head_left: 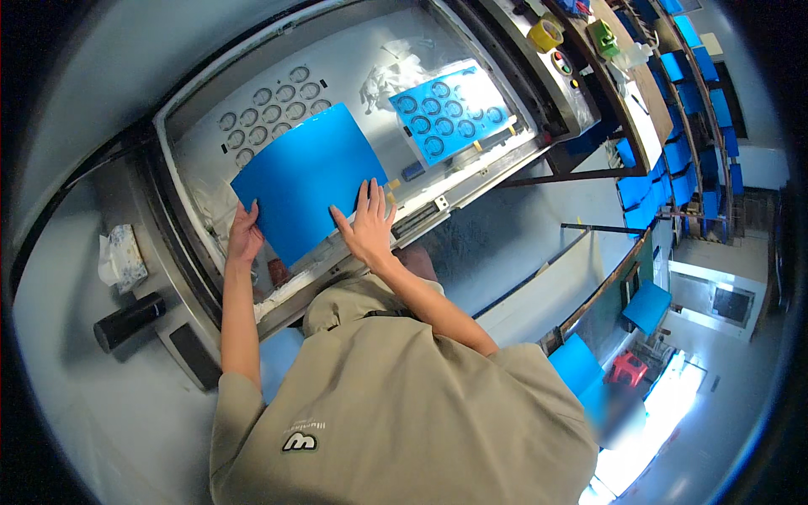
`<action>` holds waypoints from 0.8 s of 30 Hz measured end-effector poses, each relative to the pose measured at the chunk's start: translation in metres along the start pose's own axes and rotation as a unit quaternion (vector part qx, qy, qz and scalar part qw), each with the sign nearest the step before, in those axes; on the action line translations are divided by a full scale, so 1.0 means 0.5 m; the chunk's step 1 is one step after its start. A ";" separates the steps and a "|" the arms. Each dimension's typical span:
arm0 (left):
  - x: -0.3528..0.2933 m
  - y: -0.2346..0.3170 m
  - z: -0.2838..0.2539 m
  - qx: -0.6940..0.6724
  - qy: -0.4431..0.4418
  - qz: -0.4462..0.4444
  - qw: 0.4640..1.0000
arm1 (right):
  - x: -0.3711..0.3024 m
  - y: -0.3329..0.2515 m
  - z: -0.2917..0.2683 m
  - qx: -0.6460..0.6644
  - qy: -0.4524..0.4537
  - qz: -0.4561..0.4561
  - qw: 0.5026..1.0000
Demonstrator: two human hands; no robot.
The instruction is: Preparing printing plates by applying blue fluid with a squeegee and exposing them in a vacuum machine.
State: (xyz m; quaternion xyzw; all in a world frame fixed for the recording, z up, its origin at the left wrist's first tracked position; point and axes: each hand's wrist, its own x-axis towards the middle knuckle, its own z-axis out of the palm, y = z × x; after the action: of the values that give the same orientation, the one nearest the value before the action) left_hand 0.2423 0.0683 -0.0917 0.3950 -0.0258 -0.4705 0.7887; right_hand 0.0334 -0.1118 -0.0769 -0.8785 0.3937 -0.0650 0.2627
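A plain blue sheet (pixel 316 172), slightly curved, lies tilted over the bed of a large framed machine (pixel 337 38). At its left edge my left hand (pixel 244 238) grips it, thumb near the border and the other fingers partly hidden. My right hand (pixel 366 225) rests on its right edge near the lower corner, fingers stretched and spread. Beyond the sheet, rows of printed dark rings (pixel 272 114) show on the pale bed, partly covered by it. To the right lies another blue sheet (pixel 450 116) bearing similar rings.
Crumpled white cloth (pixel 394 80) and a small dark blue block (pixel 412 172) lie on the bed. A button panel (pixel 566 67) and yellow tape roll (pixel 545 34) stand at right. Racks hold several blue sheets (pixel 677 156). A tissue pack (pixel 124 257) sits left beside a black cylinder (pixel 129 322).
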 end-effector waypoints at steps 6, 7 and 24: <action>0.010 -0.009 -0.021 -0.004 -0.013 -0.010 1.000 | 0.000 0.000 0.005 0.031 -0.043 0.036 0.998; 0.011 -0.009 -0.021 -0.004 -0.013 -0.010 1.000 | 0.000 0.003 0.007 0.027 -0.042 0.032 0.998; 0.020 -0.018 -0.044 0.016 0.000 -0.019 1.000 | 0.012 0.042 0.049 0.033 -0.085 0.036 0.995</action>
State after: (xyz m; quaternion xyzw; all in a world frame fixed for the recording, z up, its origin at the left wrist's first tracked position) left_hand 0.2504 0.0713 -0.1160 0.4080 -0.0256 -0.4852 0.7730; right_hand 0.0316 -0.1175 -0.1090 -0.8568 0.3993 0.0063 0.3261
